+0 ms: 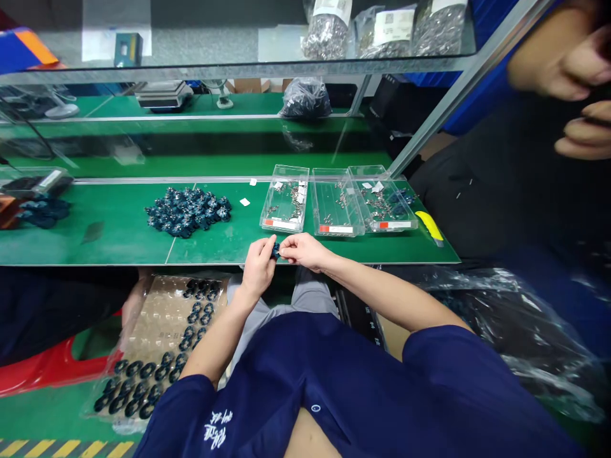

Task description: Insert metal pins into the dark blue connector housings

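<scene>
Near the front edge of the green bench, my left hand [259, 262] is closed around a small dark blue part [275, 250]. Thumb and fingers of my right hand [304, 250] pinch together against that part's right side; whatever lies between those fingertips is hidden. Just beyond my hands stand three clear plastic trays, the left tray [264, 215], the middle tray [321, 210] and the right tray [405, 224], with small metal pieces and paper slips inside. To the left is a pile of similar dark blue parts [188, 211].
A yellow cutter [430, 228] lies at the bench's right end. Below left, a plastic sheet tray [160, 305] holds rows of dark rings beside a red stool [52, 366]. Bags of metal pieces [328, 35] sit on the shelf above. Another person's hand [580, 83] shows at upper right.
</scene>
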The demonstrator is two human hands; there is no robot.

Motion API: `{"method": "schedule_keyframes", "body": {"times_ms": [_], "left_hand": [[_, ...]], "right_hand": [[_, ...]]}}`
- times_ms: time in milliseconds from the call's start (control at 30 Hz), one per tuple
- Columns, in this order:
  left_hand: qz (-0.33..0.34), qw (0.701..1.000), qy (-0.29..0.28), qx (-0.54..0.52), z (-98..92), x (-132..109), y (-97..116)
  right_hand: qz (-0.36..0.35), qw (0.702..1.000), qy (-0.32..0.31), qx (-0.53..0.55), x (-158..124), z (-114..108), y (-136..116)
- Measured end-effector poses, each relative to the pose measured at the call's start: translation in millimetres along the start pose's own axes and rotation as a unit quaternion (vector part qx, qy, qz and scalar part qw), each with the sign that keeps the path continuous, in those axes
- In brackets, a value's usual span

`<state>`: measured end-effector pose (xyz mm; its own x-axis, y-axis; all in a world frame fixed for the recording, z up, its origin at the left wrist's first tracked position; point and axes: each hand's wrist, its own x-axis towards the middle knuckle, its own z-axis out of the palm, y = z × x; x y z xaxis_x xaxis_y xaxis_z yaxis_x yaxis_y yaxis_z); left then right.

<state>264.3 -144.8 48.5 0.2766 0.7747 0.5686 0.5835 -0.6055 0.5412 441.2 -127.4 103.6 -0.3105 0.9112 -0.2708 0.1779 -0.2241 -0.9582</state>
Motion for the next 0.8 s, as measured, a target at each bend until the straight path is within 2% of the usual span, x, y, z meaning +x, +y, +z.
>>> {"method": "schedule_keyframes", "body": {"times_ms": [133,333,533,667,733,800], "left_hand": [[0.022,0.999,-0.014,0.022,2.2,0,-2],[0.042,0.999,0.007,0.023,13.8,9,-3],[0.051,0.998,-0.026,-0.030,37.0,33,5],[0.047,0.995,-0.065,-0.056,55.6,51,19],[0.035,0.993,-0.085,-0.073,64.8,58,27],[0.003,0.990,-0.101,-0.096,72.5,64,35]], "right_hand": [[-0.014,0.997,0.042,-0.070,4,1,7],[0.061,0.995,0.042,0.060,8,-9,10],[0.065,0.983,0.050,0.165,1,-47,12],[0.120,0.964,0.056,0.229,-5,-71,20],[0.134,0.961,0.041,0.240,-10,-84,25],[0.105,0.972,0.011,0.208,-16,-104,29]]}}
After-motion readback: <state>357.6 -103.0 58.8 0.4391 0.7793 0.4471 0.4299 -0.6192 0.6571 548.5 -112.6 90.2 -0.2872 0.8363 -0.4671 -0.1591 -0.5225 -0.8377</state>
